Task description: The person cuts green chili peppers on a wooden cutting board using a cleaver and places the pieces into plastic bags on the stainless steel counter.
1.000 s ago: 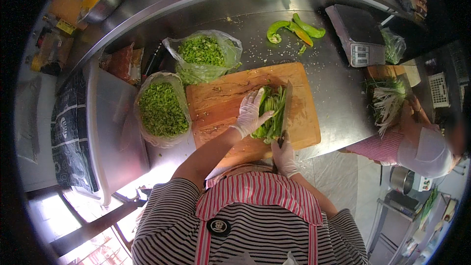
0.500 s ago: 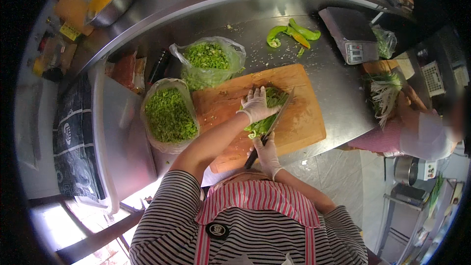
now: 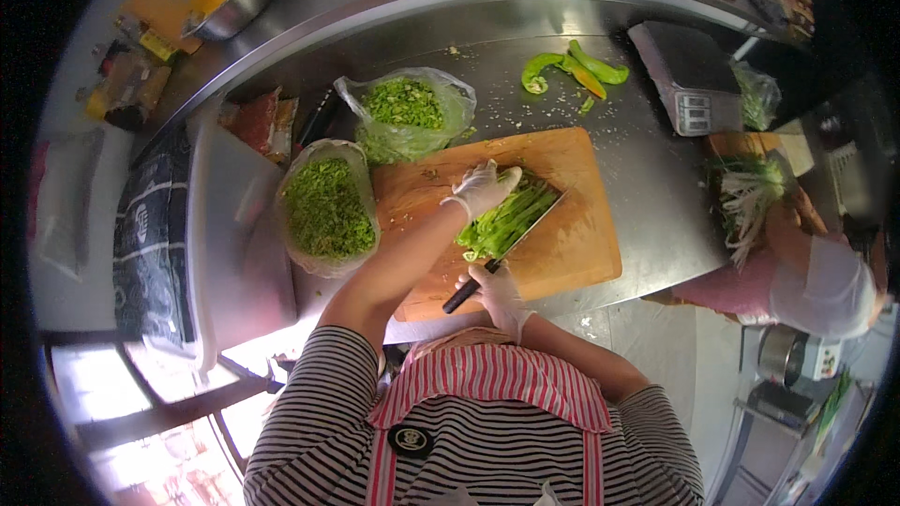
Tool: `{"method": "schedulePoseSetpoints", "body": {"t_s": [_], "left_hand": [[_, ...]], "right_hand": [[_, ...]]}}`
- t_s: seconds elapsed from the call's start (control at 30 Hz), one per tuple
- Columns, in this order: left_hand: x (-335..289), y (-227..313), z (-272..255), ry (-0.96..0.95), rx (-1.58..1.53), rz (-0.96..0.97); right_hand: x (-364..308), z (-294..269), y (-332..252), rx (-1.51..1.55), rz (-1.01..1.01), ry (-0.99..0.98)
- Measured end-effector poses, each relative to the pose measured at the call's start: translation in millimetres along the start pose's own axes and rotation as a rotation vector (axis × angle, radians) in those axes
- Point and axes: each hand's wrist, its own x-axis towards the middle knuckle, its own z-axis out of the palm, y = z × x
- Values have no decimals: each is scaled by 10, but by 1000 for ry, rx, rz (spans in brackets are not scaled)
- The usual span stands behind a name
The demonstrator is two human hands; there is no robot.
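A pile of long, sliced green pepper pieces (image 3: pixel 516 215) lies on the wooden cutting board (image 3: pixel 586 234). My left hand (image 3: pixel 480 189), in a clear glove, rests against the far left side of the pile, thumb spread away from the fingers. With my right hand (image 3: pixel 503 298), also gloved, I grip the black handle of a kitchen knife (image 3: pixel 463 296). The blade runs along the right side of the pile, its lower part hidden by the pepper. Whole green peppers (image 3: pixel 595 66) lie on the steel counter beyond the board.
Two plastic bags of chopped greens, one near (image 3: pixel 328 208) and one farther back (image 3: pixel 403 105), stand left of the board. A scale (image 3: pixel 689 84) sits at the back right. At the right, another person's hand (image 3: pixel 787 220) is at a bunch of scallions (image 3: pixel 750 192).
My left hand has shifted off the top of the pile to its left side. The knife and right hand have moved slightly left and nearer me, and more of the pepper shows.
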Motion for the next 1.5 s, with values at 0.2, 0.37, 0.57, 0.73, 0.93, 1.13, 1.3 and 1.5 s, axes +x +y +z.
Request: {"method": "schedulePoseSetpoints", "body": {"t_s": [0.2,0.37,0.57,0.73,0.93,1.13,1.3,1.5], "left_hand": [[-85,303,653,422,357,-160],[-88,80,979,762,538,-6],[-147,214,1016,843,565,66],[-223,247,966,787,589,43],[-161,271,944,763,591,18],[-151,230,947,859,551,105],[-130,216,969,873,521,109],[-163,256,936,836,503,72]], "right_hand": [[167,90,96,-340,-49,-175],[-226,-179,-341,-162,211,-321],[-136,-1058,-495,-105,65,-345],[-360,-1350,-1409,-38,-108,66],[-274,-1614,-1601,-1099,-417,-174],[-344,-1194,-1680,-1224,-257,-177],[-140,-1163,-1526,-1266,-342,-154],[196,-1233,-1305,-1333,-392,-92]]}}
